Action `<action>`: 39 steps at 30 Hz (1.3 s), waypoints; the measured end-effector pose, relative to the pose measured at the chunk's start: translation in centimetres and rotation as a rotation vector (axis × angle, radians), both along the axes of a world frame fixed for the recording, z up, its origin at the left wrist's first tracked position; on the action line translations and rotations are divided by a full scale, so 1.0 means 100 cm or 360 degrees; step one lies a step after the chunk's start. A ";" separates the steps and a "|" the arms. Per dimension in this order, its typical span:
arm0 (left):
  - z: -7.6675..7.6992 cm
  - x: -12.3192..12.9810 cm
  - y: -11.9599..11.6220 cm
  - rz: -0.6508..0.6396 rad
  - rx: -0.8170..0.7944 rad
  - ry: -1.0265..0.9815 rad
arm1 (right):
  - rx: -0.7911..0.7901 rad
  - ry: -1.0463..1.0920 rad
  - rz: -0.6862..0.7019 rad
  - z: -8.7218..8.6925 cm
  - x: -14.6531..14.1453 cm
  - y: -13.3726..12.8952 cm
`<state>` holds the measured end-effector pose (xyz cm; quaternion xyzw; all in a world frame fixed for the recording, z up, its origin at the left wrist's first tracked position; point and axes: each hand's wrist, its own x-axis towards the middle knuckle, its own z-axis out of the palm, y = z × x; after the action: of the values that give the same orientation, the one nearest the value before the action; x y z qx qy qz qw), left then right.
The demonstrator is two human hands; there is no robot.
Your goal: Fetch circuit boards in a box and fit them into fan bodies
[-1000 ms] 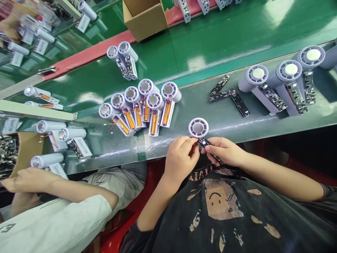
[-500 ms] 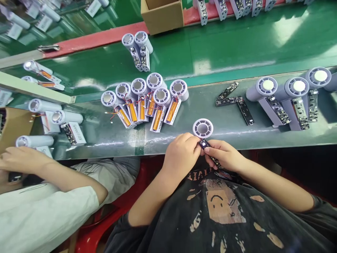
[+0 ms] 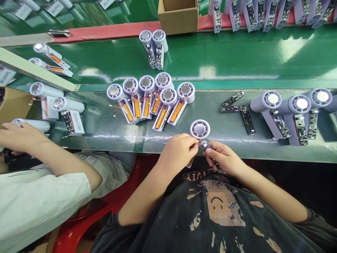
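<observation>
View has swung level since the earlier frame; right hand (image 3: 223, 159) narrowly pinches a small circuit board (image 3: 206, 146) (left hand (image 3: 177, 153) curled closed beside it), just below a white fan head (image 3: 199, 129), lower middle.

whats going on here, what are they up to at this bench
A person at a green bench holds a small black circuit board in the right hand. The left hand is up against a round fan head. On the bench nearby lie a cluster of fan bodies with orange batteries and some loose circuit boards. To the left, a co-worker's hand is at another fan body.
</observation>
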<state>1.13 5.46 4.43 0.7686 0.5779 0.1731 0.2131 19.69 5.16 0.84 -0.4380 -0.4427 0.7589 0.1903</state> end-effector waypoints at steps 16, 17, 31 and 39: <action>-0.037 0.013 0.002 0.0352 0.0522 -0.0296 | 0.0913 -0.0287 -0.0198 -0.017 0.003 -0.013; -0.043 0.014 0.004 0.0405 0.0619 -0.0391 | 0.1074 -0.0385 -0.0211 -0.015 0.004 -0.011; -0.061 0.029 0.024 0.0483 0.0362 -0.0674 | 0.1833 -0.1160 -0.0159 0.004 0.023 0.003; -0.056 0.008 0.015 0.0029 0.0202 -0.0599 | 0.1980 -0.1408 -0.0065 0.019 0.036 -0.006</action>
<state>1.91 6.95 -1.18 0.7293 0.5227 0.3516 0.2669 23.25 4.54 2.72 -0.5213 -0.8155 0.1200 0.2208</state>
